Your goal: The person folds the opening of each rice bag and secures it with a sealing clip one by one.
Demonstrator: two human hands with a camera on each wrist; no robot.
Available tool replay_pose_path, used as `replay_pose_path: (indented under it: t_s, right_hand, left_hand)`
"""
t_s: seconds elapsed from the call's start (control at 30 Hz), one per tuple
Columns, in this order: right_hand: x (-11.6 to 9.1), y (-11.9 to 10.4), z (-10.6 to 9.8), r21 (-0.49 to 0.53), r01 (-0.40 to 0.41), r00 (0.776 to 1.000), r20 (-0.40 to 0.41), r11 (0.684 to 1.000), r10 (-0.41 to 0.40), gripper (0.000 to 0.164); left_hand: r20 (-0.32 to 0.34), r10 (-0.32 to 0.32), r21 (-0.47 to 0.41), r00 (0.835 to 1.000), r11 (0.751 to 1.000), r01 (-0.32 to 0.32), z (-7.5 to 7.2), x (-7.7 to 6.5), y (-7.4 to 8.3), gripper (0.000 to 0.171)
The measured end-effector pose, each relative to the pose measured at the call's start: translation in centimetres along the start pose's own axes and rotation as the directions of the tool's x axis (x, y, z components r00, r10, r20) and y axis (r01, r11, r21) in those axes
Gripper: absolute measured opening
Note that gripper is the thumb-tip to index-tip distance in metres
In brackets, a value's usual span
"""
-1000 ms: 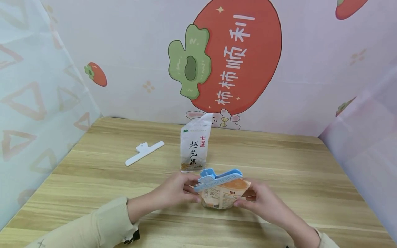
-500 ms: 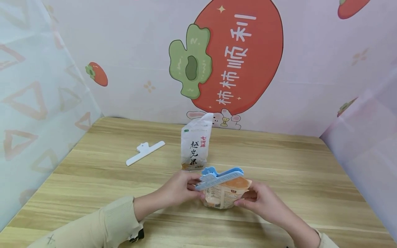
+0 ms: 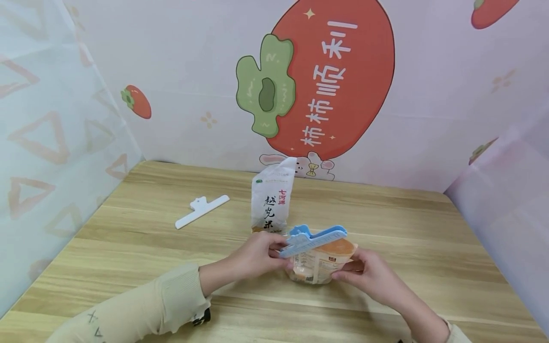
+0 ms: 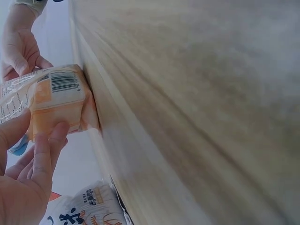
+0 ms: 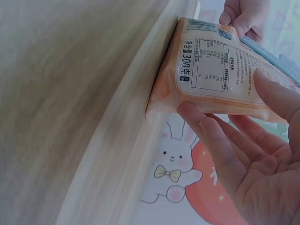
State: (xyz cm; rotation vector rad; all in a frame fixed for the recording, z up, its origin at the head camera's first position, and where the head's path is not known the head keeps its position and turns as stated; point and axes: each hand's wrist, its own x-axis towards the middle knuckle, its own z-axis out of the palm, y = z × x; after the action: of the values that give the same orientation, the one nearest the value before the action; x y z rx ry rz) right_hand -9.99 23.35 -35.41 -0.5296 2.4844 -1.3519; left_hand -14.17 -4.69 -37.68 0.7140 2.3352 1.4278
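Between my hands in the head view stands an orange and white printed food bag point(image 3: 322, 267), with a light blue sealing clip point(image 3: 314, 242) slanting across its top. My left hand point(image 3: 260, 252) holds the bag's left side near the clip's low end. On the other side, my right hand point(image 3: 372, 276) grips the right edge, thumb in front. The left wrist view shows the bag's barcode end point(image 4: 61, 101) between thumb and fingertips. In the right wrist view, the bag's lower end point(image 5: 201, 70) meets the tabletop.
Right behind the left hand stands a white rice bag point(image 3: 272, 197), its base partly hidden. A white sealing clip point(image 3: 201, 211) lies farther left on the wooden table point(image 3: 141, 247). Printed cloth walls point(image 3: 184, 62) rise at the back and both sides.
Both hands and the clipped bag have shifted a little to the right and slightly farther away. The left hand now covers the rice bag's lower edge. The white clip has stayed put.
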Motion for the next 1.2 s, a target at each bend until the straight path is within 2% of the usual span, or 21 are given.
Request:
replay_pose_path:
  t_s: [0.27,0.47,0.63,0.9,1.2]
  right_hand:
    - [0.3,0.5,-0.6,-0.010,0.040,0.999,-0.033,0.999,-0.040,0.049]
    - [0.2,0.9,-1.1,-0.022,0.035,0.998,-0.057,0.999,-0.036,0.049]
    - [0.2,1.0,-1.6,-0.041,0.040,0.996,-0.072,0.998,-0.043,0.048]
    - [0.1,1.1,-2.2,-0.056,-0.016,0.992,-0.125,0.998,0.009,0.049]
    - [0.1,2.0,-3.1,-0.102,-0.059,0.982,-0.185,0.993,0.039,0.044]
  left_hand:
    - [-0.002,0.022,0.015,1.000,1.000,-0.022,0.4,1.3,0.1,0.035]
    - [0.000,0.037,0.020,0.999,0.999,-0.037,0.8,2.3,0.1,0.032]
    - [-0.003,0.026,0.045,1.000,0.999,-0.026,1.1,3.2,0.4,0.034]
    - [-0.009,0.024,0.037,1.000,0.999,-0.023,1.9,4.5,0.7,0.031]
    - [-0.026,-0.002,0.038,1.000,0.999,0.003,2.5,6.1,0.9,0.030]
